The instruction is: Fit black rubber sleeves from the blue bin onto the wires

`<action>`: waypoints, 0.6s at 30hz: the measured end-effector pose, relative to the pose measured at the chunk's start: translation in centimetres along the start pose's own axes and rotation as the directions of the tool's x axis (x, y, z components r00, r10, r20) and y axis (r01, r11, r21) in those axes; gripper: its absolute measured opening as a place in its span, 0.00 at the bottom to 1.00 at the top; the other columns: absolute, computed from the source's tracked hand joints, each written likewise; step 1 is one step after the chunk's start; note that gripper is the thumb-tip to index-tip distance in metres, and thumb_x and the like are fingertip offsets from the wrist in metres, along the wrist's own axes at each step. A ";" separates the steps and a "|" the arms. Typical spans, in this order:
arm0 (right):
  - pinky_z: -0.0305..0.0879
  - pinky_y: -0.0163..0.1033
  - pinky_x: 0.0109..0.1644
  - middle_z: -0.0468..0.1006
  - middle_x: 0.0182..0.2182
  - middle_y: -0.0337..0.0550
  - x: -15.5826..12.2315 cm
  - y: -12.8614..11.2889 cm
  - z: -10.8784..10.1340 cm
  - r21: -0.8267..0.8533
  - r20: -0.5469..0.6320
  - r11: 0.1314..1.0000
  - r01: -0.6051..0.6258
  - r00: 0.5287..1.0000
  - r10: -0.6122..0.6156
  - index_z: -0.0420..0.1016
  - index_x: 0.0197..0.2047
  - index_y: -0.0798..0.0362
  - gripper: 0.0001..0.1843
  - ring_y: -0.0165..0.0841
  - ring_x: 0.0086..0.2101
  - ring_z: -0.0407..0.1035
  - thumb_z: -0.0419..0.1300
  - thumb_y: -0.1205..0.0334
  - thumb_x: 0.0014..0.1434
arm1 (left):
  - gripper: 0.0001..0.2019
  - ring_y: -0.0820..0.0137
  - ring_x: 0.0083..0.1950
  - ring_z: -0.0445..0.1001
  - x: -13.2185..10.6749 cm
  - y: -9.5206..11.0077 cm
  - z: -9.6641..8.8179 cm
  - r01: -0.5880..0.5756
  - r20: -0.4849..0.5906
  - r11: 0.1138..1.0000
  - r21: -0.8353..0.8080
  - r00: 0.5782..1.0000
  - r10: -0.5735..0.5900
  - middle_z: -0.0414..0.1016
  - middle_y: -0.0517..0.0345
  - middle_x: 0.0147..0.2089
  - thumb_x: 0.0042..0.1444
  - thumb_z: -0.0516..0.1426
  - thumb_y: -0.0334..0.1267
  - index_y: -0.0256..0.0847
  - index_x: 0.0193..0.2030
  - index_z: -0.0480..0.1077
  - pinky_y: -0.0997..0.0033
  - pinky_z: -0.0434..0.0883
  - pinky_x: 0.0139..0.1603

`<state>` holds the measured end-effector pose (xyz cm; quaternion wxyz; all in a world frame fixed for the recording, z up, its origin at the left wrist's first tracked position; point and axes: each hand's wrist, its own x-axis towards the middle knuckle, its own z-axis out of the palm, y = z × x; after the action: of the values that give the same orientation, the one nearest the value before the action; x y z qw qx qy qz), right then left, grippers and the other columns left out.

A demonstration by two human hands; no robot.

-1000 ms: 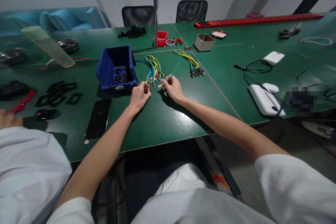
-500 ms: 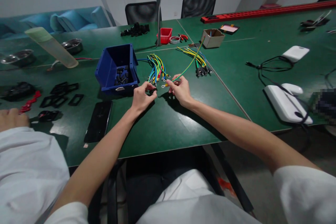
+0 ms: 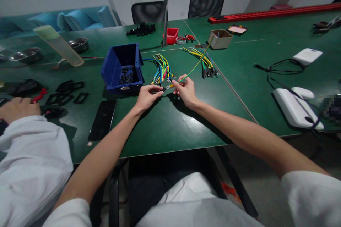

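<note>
My right hand pinches a yellow-green wire close to its ring terminal, which points left. The wire's far end rises towards the cardboard box. Between the thumb and fingers of my left hand is a small black sleeve, mostly covered by the fingertips and close to the terminal. Just beyond my hands lies a bundle of coloured wires with bare ring terminals. Farther right rests another wire bundle with black sleeves on its ends. Left of my hands, a blue bin contains several black sleeves.
A phone and black rectangular frames lie to the left, beside a co-worker's hand. A metal post, red tray and cardboard box stand farther back. White devices with cables are at right.
My left hand has turned and brought the black sleeve up to the ring terminal. My right hand keeps hold of the wire. The co-worker's hand has moved over the parts at left.
</note>
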<state>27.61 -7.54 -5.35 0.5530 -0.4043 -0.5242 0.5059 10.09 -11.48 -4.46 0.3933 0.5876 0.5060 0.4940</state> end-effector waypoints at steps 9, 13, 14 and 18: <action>0.51 0.28 0.15 0.71 0.22 0.33 0.1 0.2 0.0 0.001 0.002 1.000 0.021 1.000 -0.021 0.58 0.36 0.49 0.22 0.26 0.17 0.66 0.65 0.47 0.49 | 0.17 0.68 0.37 0.75 0.0 0.1 0.0 0.029 0.011 0.998 -0.058 1.000 -0.029 0.78 0.51 0.36 0.37 0.68 0.40 0.34 0.35 0.77 0.64 0.72 0.45; 0.51 0.28 0.15 0.70 0.21 0.32 0.1 0.2 0.0 0.001 0.003 1.000 0.021 1.000 -0.021 0.58 0.36 0.49 0.22 0.26 0.17 0.65 0.65 0.48 0.49 | 0.16 0.68 0.35 0.75 -0.1 0.1 0.1 0.022 0.016 0.999 -0.026 1.000 -0.022 0.78 0.51 0.35 0.38 0.67 0.40 0.35 0.35 0.77 0.64 0.72 0.43; 0.51 0.29 0.15 0.69 0.20 0.32 0.1 0.2 0.0 -0.001 0.001 1.000 0.023 1.000 -0.023 0.58 0.36 0.49 0.22 0.26 0.17 0.65 0.65 0.48 0.49 | 0.16 0.68 0.35 0.75 -0.1 0.1 0.2 0.019 0.016 1.000 -0.017 1.000 -0.019 0.79 0.51 0.35 0.39 0.67 0.40 0.35 0.35 0.77 0.65 0.72 0.42; 0.51 0.29 0.15 0.67 0.19 0.30 0.0 0.0 0.0 -0.006 -0.002 1.000 0.028 1.000 -0.028 0.58 0.35 0.49 0.22 0.27 0.16 0.65 0.65 0.48 0.48 | 0.15 0.68 0.35 0.75 -0.2 0.2 0.2 0.018 0.030 1.000 -0.003 0.999 -0.017 0.79 0.51 0.35 0.41 0.66 0.40 0.35 0.36 0.77 0.66 0.72 0.41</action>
<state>27.59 -7.49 -5.37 0.5593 -0.3993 -0.5307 0.4961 10.29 -11.74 -4.32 0.4059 0.5898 0.5045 0.4826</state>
